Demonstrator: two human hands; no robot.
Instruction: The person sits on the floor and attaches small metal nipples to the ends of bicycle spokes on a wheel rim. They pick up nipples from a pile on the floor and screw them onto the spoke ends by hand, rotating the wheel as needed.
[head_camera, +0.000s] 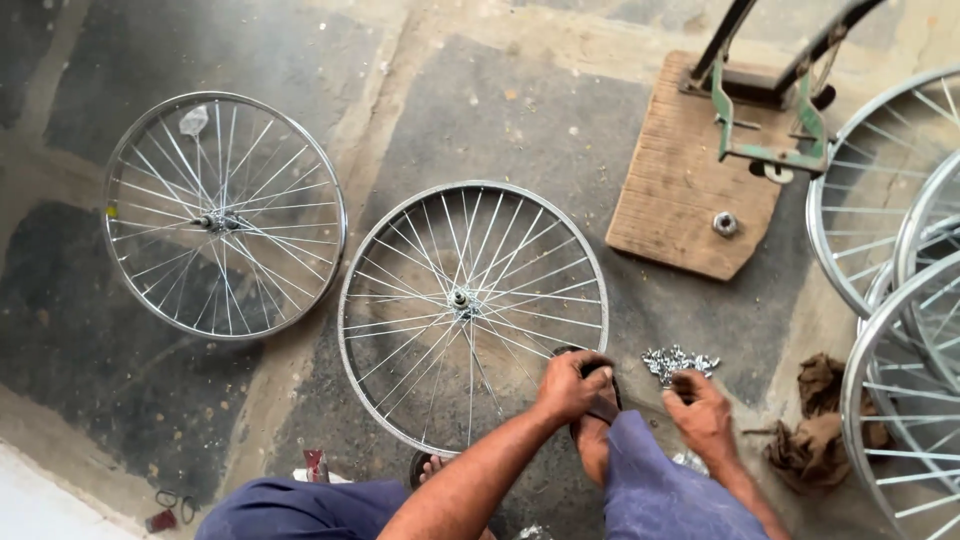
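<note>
**Working spoked wheels on a concrete floor**

Lying flat at the upper left of the frame is a loose spoked wheel (225, 215), well apart from the hands. Below it, at the bottom left edge, a small red object (160, 520) sits on the concrete floor (520, 110). At centre lies the middle wheel (472, 315), its hub facing up. The left hand (568, 385) rests at this wheel's lower right rim, its grip clenched over the rim, though what it pinches there is hidden. The person's foot in a dark sandal (600, 410) sits just beneath that hand. To the right, the right hand (700, 412) reaches to a pile of small metal parts (678, 362), fingers curled at its edge; likely pinching a piece, but I cannot tell. A wooden board (680, 180) carrying a green metal stand (770, 120) occupies the upper right. Brown rags (815, 425) lie beside stacked wheels (900, 300) at the right edge.
</note>
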